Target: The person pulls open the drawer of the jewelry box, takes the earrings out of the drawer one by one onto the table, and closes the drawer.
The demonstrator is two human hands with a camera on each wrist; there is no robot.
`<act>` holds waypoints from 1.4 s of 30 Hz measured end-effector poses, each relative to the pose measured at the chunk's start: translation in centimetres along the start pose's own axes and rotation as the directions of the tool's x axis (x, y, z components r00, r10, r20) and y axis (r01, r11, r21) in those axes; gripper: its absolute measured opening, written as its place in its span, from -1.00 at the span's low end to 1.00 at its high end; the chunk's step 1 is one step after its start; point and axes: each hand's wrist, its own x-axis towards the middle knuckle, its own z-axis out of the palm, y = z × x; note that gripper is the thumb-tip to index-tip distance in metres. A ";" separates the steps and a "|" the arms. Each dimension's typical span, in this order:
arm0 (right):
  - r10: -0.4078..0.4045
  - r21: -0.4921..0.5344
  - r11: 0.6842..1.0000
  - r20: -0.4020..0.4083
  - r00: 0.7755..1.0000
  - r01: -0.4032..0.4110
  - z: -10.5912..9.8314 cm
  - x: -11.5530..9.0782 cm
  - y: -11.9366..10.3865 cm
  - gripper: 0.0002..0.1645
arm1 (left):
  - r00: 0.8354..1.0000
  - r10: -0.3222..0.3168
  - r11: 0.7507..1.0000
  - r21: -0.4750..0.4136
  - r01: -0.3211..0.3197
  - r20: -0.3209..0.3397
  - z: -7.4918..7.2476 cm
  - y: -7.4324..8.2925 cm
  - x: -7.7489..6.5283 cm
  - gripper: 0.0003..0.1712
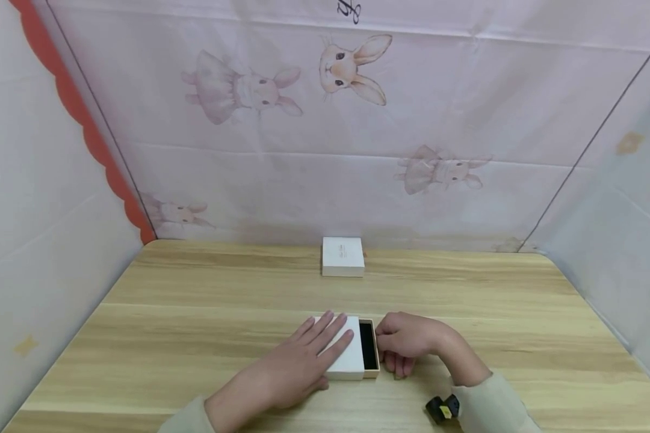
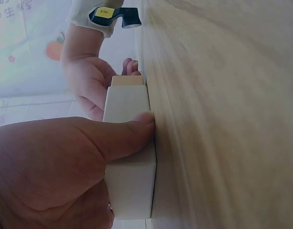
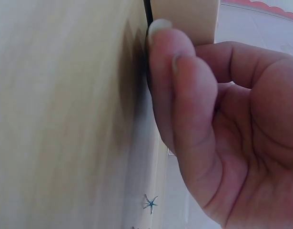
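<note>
Your left hand [image 1: 295, 367] lies straight-fingered across the drawer box [image 1: 352, 358], your right hand [image 1: 408, 338] curled at its tray [image 1: 371, 374]; whether it pinches, you cannot tell. One wood-grain table [image 1: 195, 337] carries two white boxes: yours, centred toward 6 o'clock, tray pointing to 3, long axis unclear; one closed box [image 1: 343, 255] at 12.

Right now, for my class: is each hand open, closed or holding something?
Left hand: open, fingers spread over the white box cover.
Right hand: fingers curled at the tray; gripping or not cannot be told.
</note>
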 end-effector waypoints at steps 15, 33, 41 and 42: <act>-0.006 0.008 1.000 -0.007 1.000 0.006 0.4 0.0 -0.4 -0.63 | 1.000 -0.014 1.000 -0.002 0.014 0.022 -0.3 0.1 -0.1 -0.05; -0.018 -0.008 1.000 -0.018 1.000 0.018 0.5 0.2 -0.5 -0.65 | 1.000 -0.012 1.000 0.001 0.012 0.017 -0.2 0.1 0.0 -0.04; -0.032 -0.025 0.999 -0.007 0.999 0.032 0.5 0.2 -0.4 -0.63 | 0.999 -0.016 1.000 -0.011 0.017 0.028 -0.4 0.2 0.0 -0.06; -0.033 -0.025 0.999 -0.007 0.999 0.033 0.5 0.3 -0.4 -0.63 | 1.000 -0.016 1.000 -0.012 0.016 0.027 -0.4 0.1 0.0 -0.06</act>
